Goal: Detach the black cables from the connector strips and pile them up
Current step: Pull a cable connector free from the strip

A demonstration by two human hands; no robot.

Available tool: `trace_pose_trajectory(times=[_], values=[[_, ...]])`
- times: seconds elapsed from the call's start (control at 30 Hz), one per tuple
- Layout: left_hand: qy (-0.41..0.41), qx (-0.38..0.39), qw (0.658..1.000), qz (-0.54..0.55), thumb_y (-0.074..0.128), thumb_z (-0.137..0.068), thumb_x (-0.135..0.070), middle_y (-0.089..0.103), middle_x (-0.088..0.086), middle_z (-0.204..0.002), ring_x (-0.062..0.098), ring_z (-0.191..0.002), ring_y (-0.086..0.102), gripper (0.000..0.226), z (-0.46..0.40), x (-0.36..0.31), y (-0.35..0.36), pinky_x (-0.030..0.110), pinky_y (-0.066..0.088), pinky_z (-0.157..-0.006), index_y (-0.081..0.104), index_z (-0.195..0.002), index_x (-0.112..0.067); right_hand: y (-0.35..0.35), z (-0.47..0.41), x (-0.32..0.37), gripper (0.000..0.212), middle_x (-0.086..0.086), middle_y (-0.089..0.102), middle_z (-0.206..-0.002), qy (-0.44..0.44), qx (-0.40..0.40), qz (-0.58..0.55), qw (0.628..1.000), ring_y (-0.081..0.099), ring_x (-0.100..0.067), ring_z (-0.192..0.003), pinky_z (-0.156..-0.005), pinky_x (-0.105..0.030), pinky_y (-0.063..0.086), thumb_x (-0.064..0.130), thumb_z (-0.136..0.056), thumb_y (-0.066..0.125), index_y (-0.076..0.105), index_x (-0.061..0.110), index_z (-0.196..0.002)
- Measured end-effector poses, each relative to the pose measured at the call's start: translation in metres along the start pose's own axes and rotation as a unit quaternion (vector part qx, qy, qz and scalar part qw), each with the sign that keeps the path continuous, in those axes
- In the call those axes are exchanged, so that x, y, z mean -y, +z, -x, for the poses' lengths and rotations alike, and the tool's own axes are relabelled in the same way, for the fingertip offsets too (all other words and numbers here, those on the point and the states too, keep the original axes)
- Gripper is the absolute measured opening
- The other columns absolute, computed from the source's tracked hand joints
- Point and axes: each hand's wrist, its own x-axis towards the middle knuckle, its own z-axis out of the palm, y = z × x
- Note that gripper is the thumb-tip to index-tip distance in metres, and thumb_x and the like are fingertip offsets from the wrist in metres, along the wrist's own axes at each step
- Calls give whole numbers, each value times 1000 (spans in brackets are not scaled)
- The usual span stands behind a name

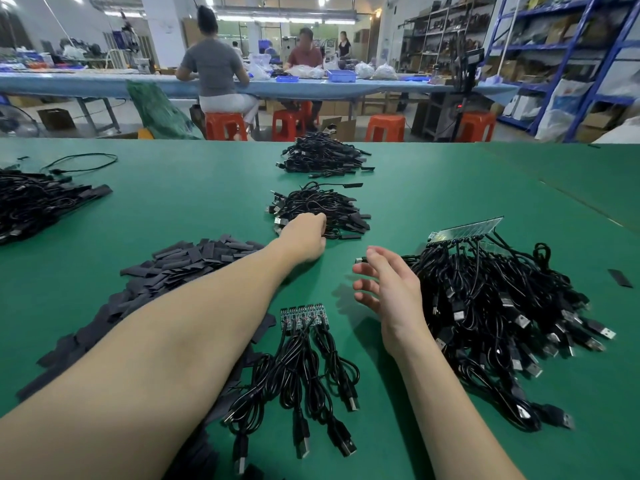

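My left hand reaches across the green table and touches the near edge of a pile of loose black cables. Its fingers are hidden behind the back of the hand. My right hand hovers with spread fingers, holding nothing, just left of a big heap of black cables. These still hang from connector strips. In front of me lies a small connector strip with several cables attached.
A spread of flat black sleeves lies under my left forearm. Further cable piles sit at the far middle and far left. One loose sleeve lies at the right. People sit at a bench beyond the table's far edge.
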Motion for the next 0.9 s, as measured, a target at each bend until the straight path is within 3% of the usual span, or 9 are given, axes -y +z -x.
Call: trace_pose_trajectory(times=[0.23, 0.37, 0.43, 0.5, 0.57, 0.63, 0.73, 0.83, 0.9], values=[[-13, 63, 998, -2, 57, -95, -20, 55, 13, -123, 32, -114, 52, 26, -8, 7, -4, 45, 44, -102, 52, -118, -9, -1, 0, -2, 12, 2, 71, -71, 13, 23, 37, 999, 58, -11, -53, -50, -21, 50, 20, -99, 64, 67, 15, -109], [0, 15, 998, 59, 61, -93, -21, 57, 11, -120, 27, -111, 54, 28, 15, 4, -8, 37, 43, -101, 56, -119, -10, -1, -1, -7, 8, 5, 75, -73, 2, 48, 170, 984, 57, -8, -54, -55, -22, 44, 25, -97, 65, 70, 20, -99], [-8, -23, 991, 129, 62, -93, -21, 63, 7, -113, 19, -97, 56, 20, 37, -1, -12, 30, 44, -92, 61, -111, -12, -1, -3, -9, 8, 8, 76, -78, -46, 70, 327, 941, 59, -5, -59, -65, -25, 46, 33, -94, 66, 72, 26, -94], [-25, -48, 980, 194, 63, -93, -24, 68, -2, -101, 6, -80, 56, 9, 62, -7, -15, 20, 42, -79, 64, -101, -19, 0, -2, -10, 18, 13, 73, -90, -97, 118, 521, 840, 63, -5, -78, -77, -27, 48, 46, -89, 67, 73, 32, -99], [-40, -64, 967, 243, 64, -93, -26, 65, -12, -90, -10, -69, 53, 5, 89, -12, -16, 5, 36, -66, 65, -96, -22, 6, 3, -11, 34, 11, 65, -103, -105, 161, 628, 754, 61, -12, -97, -88, -30, 48, 58, -85, 67, 69, 35, -110], [-45, -71, 958, 273, 65, -93, -26, 64, -15, -85, -19, -65, 51, 6, 110, -17, -16, -1, 35, -66, 67, -95, -21, 10, 6, -9, 35, 7, 58, -104, -94, 182, 651, 731, 58, -17, -102, -92, -34, 48, 62, -83, 68, 63, 36, -106], [-46, -63, 958, 277, 65, -93, -27, 65, -14, -85, -21, -66, 50, 8, 124, -20, -18, -1, 35, -66, 68, -94, -20, 10, 4, -3, 35, 9, 63, -95, -51, 206, 614, 760, 60, -14, -88, -83, -33, 49, 52, -80, 78, 53, 30, -94], [-51, -32, 955, 291, 67, -92, -38, 67, -15, -85, -14, -71, 55, 16, 128, -18, -25, 3, 38, -67, 70, -94, -23, 5, 4, 6, 30, 8, 64, -72, 21, 225, 428, 875, 54, -13, -65, -69, -30, 42, 28, -79, 86, 59, 22, -93], [-74, 1, 933, 353, 67, -89, -53, 68, -15, -87, -2, -80, 59, 26, 129, -12, -29, 17, 42, -73, 71, -91, -27, 0, 4, 9, 24, 4, 64, -68, 68, 213, 301, 927, 52, -11, -60, -64, -26, 40, 22, -81, 84, 66, 20, -96]])
